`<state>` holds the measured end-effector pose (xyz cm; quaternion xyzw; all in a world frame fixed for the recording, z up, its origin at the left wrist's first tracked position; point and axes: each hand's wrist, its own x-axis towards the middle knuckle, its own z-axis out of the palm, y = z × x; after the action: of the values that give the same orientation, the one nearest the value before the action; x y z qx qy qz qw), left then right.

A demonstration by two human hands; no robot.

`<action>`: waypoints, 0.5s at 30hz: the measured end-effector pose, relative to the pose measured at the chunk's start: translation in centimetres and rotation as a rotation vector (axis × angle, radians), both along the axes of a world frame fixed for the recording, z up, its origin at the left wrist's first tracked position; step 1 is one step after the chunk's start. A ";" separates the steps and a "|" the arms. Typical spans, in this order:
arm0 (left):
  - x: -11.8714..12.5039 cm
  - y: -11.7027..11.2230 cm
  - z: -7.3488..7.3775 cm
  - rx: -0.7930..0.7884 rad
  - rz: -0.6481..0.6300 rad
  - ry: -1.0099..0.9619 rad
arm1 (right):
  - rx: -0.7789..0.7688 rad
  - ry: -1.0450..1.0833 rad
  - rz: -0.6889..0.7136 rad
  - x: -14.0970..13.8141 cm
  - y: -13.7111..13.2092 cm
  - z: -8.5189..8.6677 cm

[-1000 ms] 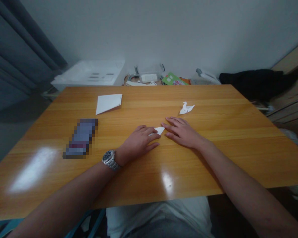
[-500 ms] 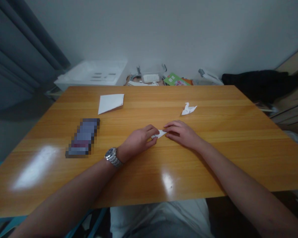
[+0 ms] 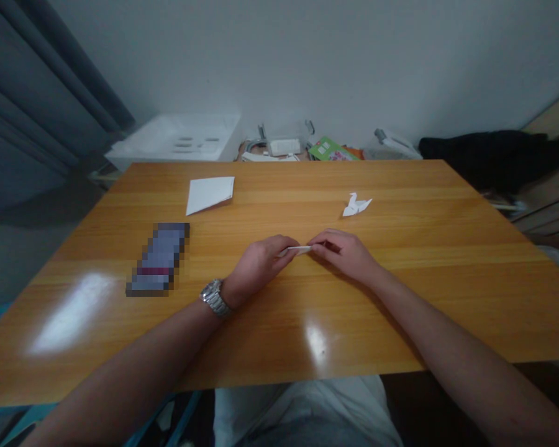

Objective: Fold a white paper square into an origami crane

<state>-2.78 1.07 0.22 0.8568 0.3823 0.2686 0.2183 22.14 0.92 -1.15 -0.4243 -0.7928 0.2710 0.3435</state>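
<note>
A small folded piece of white paper [image 3: 300, 249] is pinched between my two hands over the middle of the wooden table [image 3: 270, 335]. My left hand [image 3: 264, 259], with a silver watch [image 3: 215, 297] on its wrist, grips the paper's left end between thumb and fingers. At the right end, the thumb and fingertips of my right hand [image 3: 342, 251] close on its tip. The paper shows nearly edge-on, as a thin strip, and its ends are hidden by my fingers. Beyond my right hand stands a white origami bird [image 3: 356, 205].
A larger sheet of white paper [image 3: 209, 195] lies at the back left. Nearer, to the left, is a blurred-out phone-like device [image 3: 159, 259]. Behind the table's far edge are a white tray [image 3: 177, 139], a green booklet [image 3: 331, 149] and dark cloth [image 3: 489, 155].
The folded paper has turned from showing a flat white face to nearly edge-on. My right thumb and fingers have closed further on its right end.
</note>
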 end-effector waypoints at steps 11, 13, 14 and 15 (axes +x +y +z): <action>0.9 -0.5 0.0 -0.233 0.167 -0.360 | -0.367 0.422 -0.120 -1.4 -1.1 0.0; 1.0 -0.5 0.1 -0.266 0.177 -0.397 | -0.384 0.481 -0.117 -1.6 -1.2 0.1; 1.0 -0.5 0.1 -0.281 0.179 -0.417 | -0.389 0.512 -0.114 -1.6 -1.2 0.0; 1.0 -0.5 0.1 -0.294 0.177 -0.435 | -0.391 0.539 -0.111 -1.6 -1.2 0.0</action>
<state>-1.76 0.61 0.34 0.7013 0.4348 0.4057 0.3931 20.52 -0.28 -1.17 -0.4378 -0.5821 0.5014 0.4671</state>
